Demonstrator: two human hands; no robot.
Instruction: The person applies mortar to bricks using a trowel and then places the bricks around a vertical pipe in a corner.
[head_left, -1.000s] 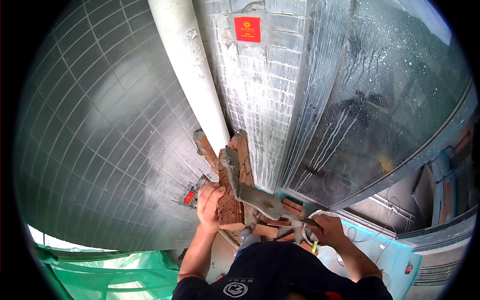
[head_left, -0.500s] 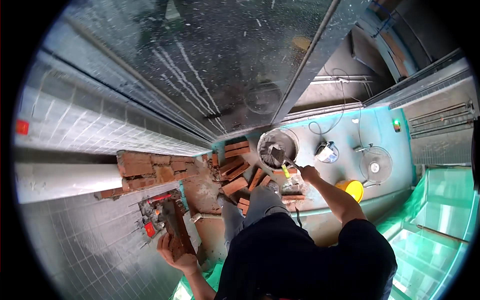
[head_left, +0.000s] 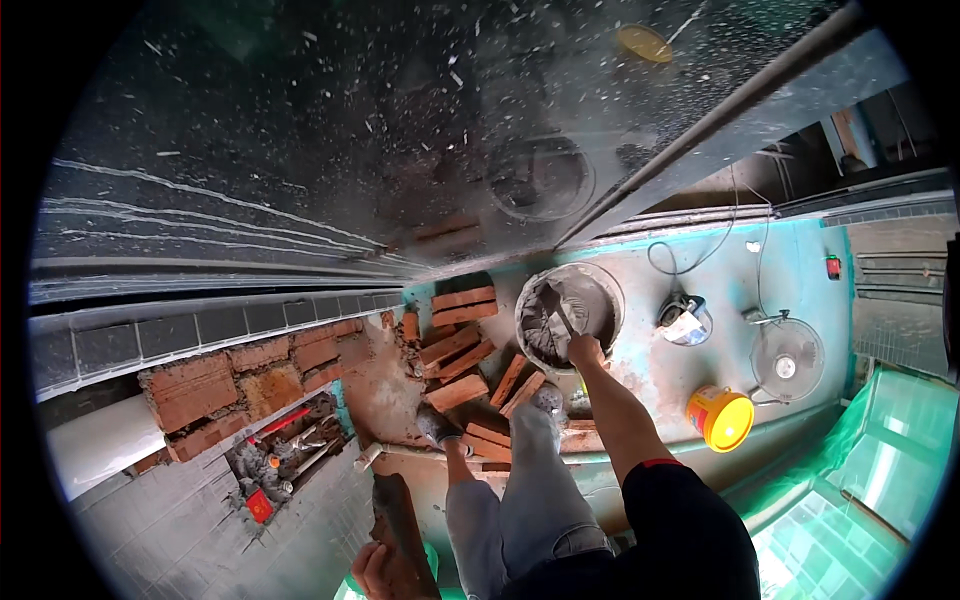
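Note:
My right hand (head_left: 586,351) is closed round a trowel (head_left: 566,318), whose blade is down in the grey mortar (head_left: 545,325) inside a round bucket (head_left: 617,318). At the lower left, my left hand (head_left: 374,572) grips a long reddish-brown brick (head_left: 400,530) held close to my body. Its fingers curl over the near end, and the palm is hidden. Loose red bricks (head_left: 458,392) lie in a scattered pile between my feet and the bucket. On the left stands a low course of brickwork (head_left: 190,390) with rough mortar joints.
A white pipe (head_left: 105,445) meets the brickwork. Below it, a wall cavity (head_left: 290,455) holds pipes. To the right are a yellow-lidded bucket (head_left: 728,420), a round fan (head_left: 787,365) and a cable (head_left: 690,268). A speckled glass panel (head_left: 400,110) rises ahead; green netting (head_left: 800,475) hangs lower right.
My view has turned and shifted. The trowel has gone deeper into the mortar, with my right hand now over the bucket. My left hand and its brick have come lower, away from the wall cavity.

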